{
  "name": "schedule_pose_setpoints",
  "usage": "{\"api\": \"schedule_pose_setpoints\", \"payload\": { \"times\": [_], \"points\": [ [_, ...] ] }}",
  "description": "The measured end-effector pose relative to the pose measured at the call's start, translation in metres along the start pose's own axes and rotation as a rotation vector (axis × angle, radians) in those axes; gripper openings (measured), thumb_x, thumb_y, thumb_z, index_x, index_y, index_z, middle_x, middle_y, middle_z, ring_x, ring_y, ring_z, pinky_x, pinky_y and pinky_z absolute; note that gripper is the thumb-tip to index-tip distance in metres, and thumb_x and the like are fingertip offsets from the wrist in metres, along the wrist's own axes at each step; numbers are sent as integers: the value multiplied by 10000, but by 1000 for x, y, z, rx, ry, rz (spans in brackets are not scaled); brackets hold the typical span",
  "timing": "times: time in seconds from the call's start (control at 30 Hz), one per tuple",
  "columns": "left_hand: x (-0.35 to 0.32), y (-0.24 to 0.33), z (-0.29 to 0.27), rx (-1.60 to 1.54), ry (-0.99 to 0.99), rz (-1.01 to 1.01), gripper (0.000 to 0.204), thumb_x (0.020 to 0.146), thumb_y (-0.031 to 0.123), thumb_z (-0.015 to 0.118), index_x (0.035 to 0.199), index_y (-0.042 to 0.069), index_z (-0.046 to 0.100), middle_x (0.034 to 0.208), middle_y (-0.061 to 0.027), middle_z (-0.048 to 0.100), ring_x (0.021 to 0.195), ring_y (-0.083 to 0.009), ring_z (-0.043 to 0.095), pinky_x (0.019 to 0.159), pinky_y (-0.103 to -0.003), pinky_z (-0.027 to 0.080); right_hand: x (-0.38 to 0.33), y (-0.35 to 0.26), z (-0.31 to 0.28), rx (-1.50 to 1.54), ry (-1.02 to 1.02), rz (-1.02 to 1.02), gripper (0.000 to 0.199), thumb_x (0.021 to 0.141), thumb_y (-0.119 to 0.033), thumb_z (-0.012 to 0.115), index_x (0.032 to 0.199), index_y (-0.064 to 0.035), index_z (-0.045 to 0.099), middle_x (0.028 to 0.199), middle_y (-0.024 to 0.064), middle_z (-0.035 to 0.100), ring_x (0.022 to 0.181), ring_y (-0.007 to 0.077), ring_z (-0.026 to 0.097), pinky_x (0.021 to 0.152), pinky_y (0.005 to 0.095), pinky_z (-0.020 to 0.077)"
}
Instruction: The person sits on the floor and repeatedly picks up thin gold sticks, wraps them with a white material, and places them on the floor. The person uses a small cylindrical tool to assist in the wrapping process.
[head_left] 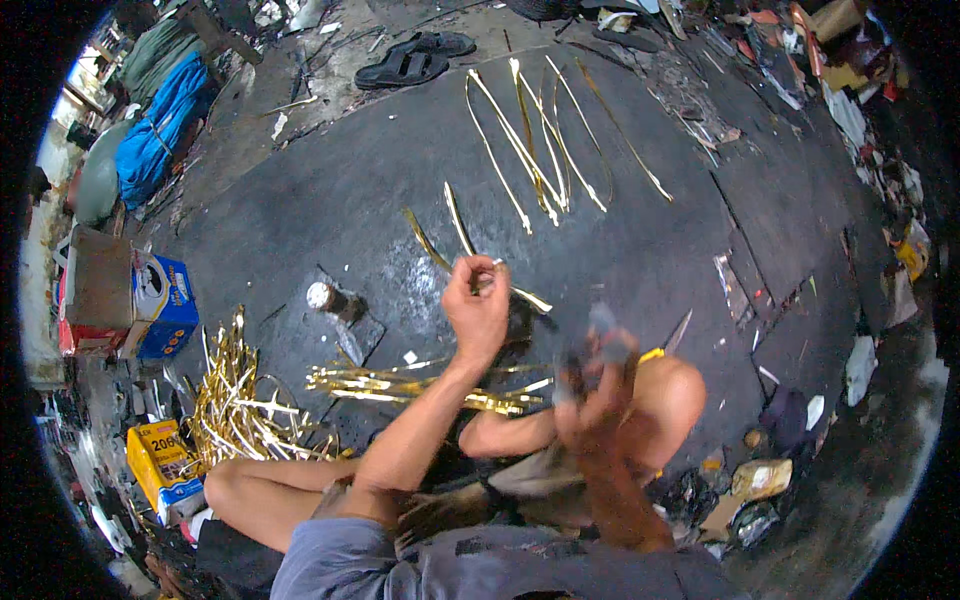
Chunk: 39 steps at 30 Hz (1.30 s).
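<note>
My left hand (478, 303) is raised over the dark floor, its fingers pinched on the end of a thin brass strip (459, 222) that runs away from me. My right hand (596, 372) is blurred above my right knee and is closed around a dark tool (603, 322) whose shape I cannot make out. A bundle of brass strips (415, 385) lies across the floor just in front of my legs. Several long bent brass strips (540, 140) are laid out side by side farther ahead.
A tangled heap of brass strips (240, 405) sits at my left knee. A small metal stake (325, 297) stands on a block. Blue and yellow boxes (165, 305) are at left, black sandals (415, 58) far ahead, scrap and litter (760, 480) at right.
</note>
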<state>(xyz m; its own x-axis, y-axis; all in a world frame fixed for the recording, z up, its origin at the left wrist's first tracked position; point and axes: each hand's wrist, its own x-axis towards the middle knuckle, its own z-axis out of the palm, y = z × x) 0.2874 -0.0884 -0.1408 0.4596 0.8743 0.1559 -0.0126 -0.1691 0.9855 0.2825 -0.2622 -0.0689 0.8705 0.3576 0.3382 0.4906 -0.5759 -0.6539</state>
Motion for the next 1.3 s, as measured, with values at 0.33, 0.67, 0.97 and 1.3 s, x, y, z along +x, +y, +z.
{"api": "schedule_pose_setpoints", "payload": {
  "times": [0.33, 0.67, 0.97, 1.3],
  "points": [
    [-56, 40, -33, -228, 222, 70, 128, 850, -2, 725, 874, 43, 607, 867, -38, 657, 830, -143, 610, 784, -331, 502, 63, -10, 21, -404, -233, 30, 439, 883, -162, 611, 1274, 10, 513, 825, 248, 707, 770, 456, 691, 680, 571, 533],
    [-46, 129, -145, -137, -22, 17, 91, 889, 18, 697, 977, 5, 717, 811, -28, 689, 719, -100, 637, 679, -241, 513, 42, -61, -20, 411, -307, -400, 662, 706, -147, 776, 1331, -54, 578, 1287, 188, 604, 1200, 373, 580, 1040, 432, 462],
    [-92, 147, -179, -365, 155, -220, 106, 824, -1, 743, 925, 25, 720, 764, -1, 662, 596, -35, 500, 537, -193, 362, -4, -122, -4, 677, -499, -549, 282, 690, -128, 829, 925, -16, 722, 953, 141, 695, 800, 298, 687, 686, 380, 543],
    [-96, 155, -196, -693, 156, -397, 180, 868, 25, 695, 1046, 2, 693, 718, 43, 589, 551, -15, 456, 535, -195, 452, -7, -146, -4, 646, -394, -696, 313, 603, -156, 890, 765, 9, 679, 809, 115, 662, 642, 237, 626, 558, 339, 477]
  ]
}}
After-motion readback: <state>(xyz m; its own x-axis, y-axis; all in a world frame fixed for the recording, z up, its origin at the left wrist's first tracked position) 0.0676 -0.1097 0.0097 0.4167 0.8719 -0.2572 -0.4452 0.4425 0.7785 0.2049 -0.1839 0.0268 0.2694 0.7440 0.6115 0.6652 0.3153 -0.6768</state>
